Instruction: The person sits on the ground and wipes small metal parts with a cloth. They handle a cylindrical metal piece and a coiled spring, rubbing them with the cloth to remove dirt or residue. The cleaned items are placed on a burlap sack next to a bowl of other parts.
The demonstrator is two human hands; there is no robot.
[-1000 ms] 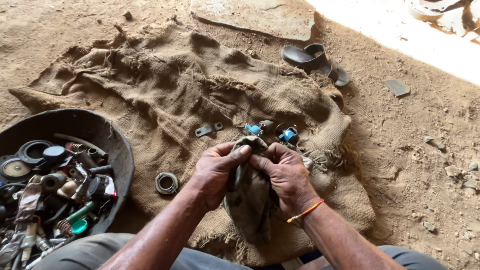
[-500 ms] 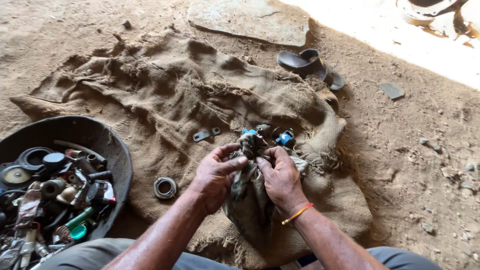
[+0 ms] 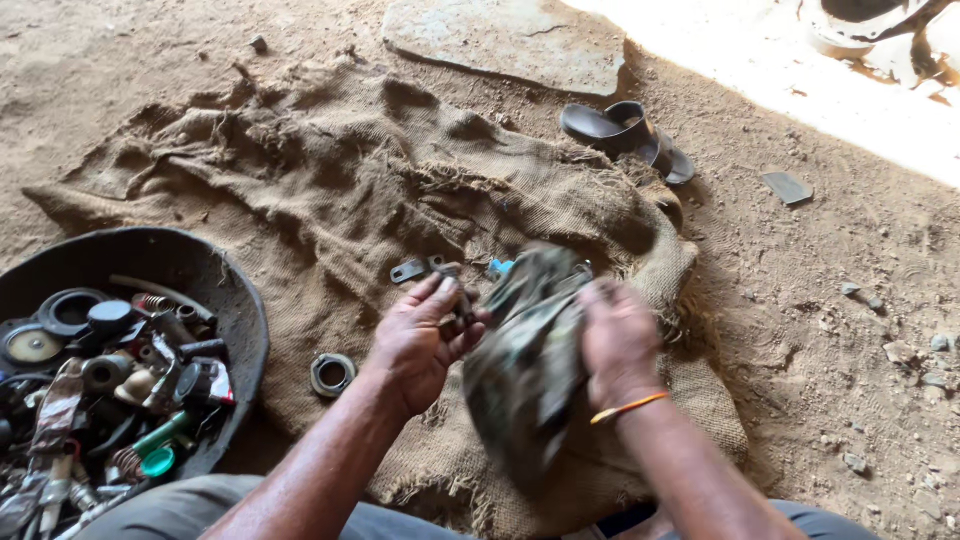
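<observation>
Meanwhile, the left hand (image 3: pixel 425 335) is pinching a small dark metal part (image 3: pixel 462 303) in a clenched grip, while the right hand (image 3: pixel 618 340) is grasping a grimy, mottled dark rag (image 3: pixel 530 360), blurred, above the frayed brown burlap sack (image 3: pixel 330 190) beside the black round basin (image 3: pixel 215 290) of scrap parts.

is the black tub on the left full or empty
Partly full. The black tub holds a jumble of small parts: rings, springs, caps and a green piece, heaped in its left and lower part, while the inner wall at the upper right shows bare.
</observation>
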